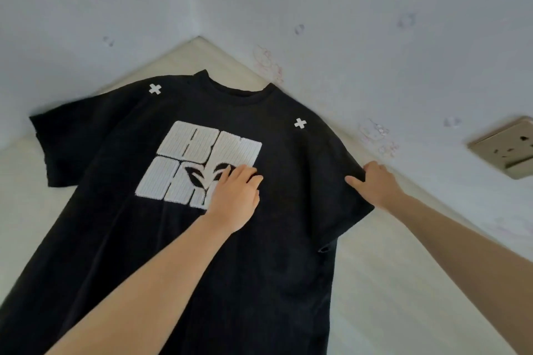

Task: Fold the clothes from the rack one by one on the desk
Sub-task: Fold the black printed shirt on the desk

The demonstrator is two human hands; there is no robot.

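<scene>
A black T-shirt [121, 239] with a white block print and two small white crosses lies face up on the pale desk [383, 297], collar toward the far corner. My left hand [235, 196] rests on the chest beside the print, its fingers curled into the fabric. My right hand [376, 184] grips the edge of the right sleeve, thumb on top and fingers hidden under the cloth. The left sleeve lies spread flat.
The desk fits into a corner of two white, stained walls [346, 8]. A beige wall socket [507, 147] sits on the right wall just above the desk. The rack is out of view.
</scene>
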